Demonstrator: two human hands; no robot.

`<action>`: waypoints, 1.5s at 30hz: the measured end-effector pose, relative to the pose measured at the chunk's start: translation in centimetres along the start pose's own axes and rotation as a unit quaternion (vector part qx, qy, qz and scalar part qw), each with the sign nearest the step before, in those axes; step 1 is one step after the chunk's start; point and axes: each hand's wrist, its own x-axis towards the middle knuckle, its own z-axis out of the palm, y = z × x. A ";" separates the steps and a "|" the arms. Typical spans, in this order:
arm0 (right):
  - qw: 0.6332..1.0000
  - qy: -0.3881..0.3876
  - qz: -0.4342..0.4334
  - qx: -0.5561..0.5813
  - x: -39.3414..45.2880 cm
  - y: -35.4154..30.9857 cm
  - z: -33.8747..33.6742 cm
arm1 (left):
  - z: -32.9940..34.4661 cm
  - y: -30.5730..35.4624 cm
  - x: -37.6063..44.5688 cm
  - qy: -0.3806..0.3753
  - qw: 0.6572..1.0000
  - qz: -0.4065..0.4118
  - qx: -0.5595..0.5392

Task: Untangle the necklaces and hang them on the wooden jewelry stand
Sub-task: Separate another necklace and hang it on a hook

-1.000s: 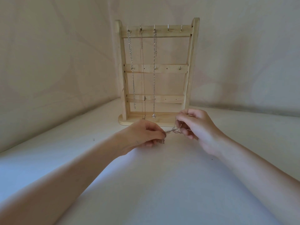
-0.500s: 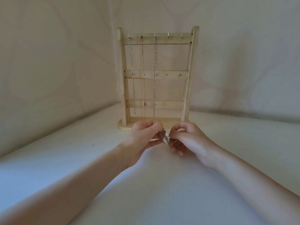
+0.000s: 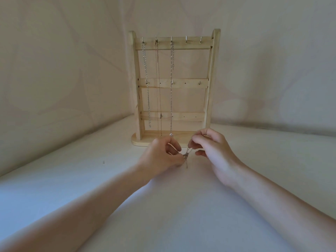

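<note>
head view, and the wooden jewelry stand [image 3: 174,88] already carries three hung chains [image 3: 171,88] on the left top-rail hooks, two hooks [image 3: 193,40] to the right bare. just in front of its base, the left hand [image 3: 161,157] pinches a tangled knot of chain [image 3: 185,156], the right hand [image 3: 212,148] pinches a strand rising from it. by my read: mostly done, this clump left to free and hang. no brands or writing readable.

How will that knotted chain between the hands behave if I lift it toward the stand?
Likely floppy: a loose end of the tangled chain droops below the left hand and right hand. Probably light, since a fingertip pinch carries it. It may snag the hanging necklaces on the wooden stand.
</note>
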 end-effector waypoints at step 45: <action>0.997 -0.045 0.037 -0.046 -0.1 -1.1 -0.4 | -1.8 1.4 -0.2 0.031 0.968 -0.077 -0.237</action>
